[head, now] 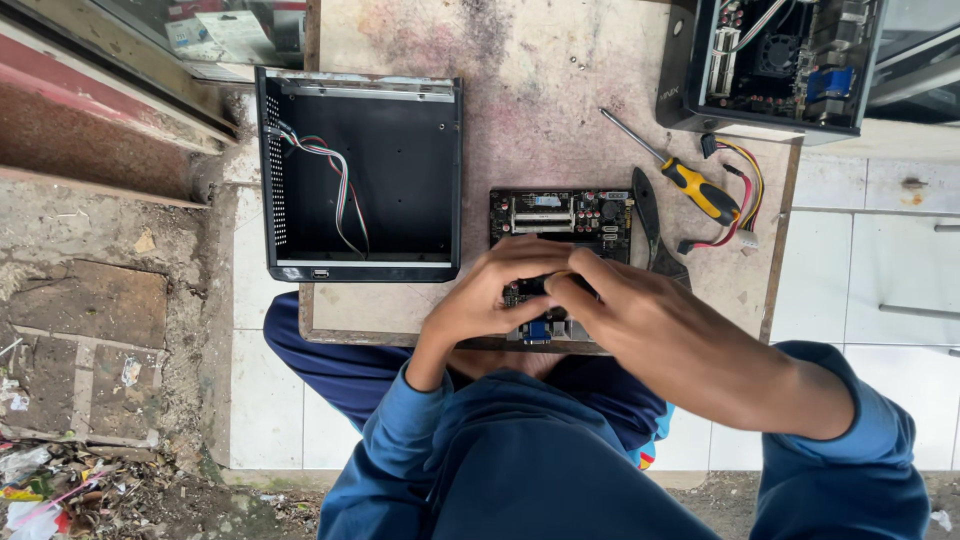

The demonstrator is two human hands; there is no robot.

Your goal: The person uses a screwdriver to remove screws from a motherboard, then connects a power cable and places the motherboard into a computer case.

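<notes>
We note the dark rectangular circuit board [560, 222] lying flat on the worn brown tabletop [540, 90], its near half under both hands. Left hand [490, 290] and right hand [625, 305] meet over it, fingertips pinched on a small dark part; what it is, we cannot tell. Beyond the left hand sits an open black metal case [360, 175]. Beyond the right hand lies a yellow-handled screwdriver [690, 185].

Behind the glass at top left, pale printed paper sheet [222, 35] with red-and-blue markings.
</notes>
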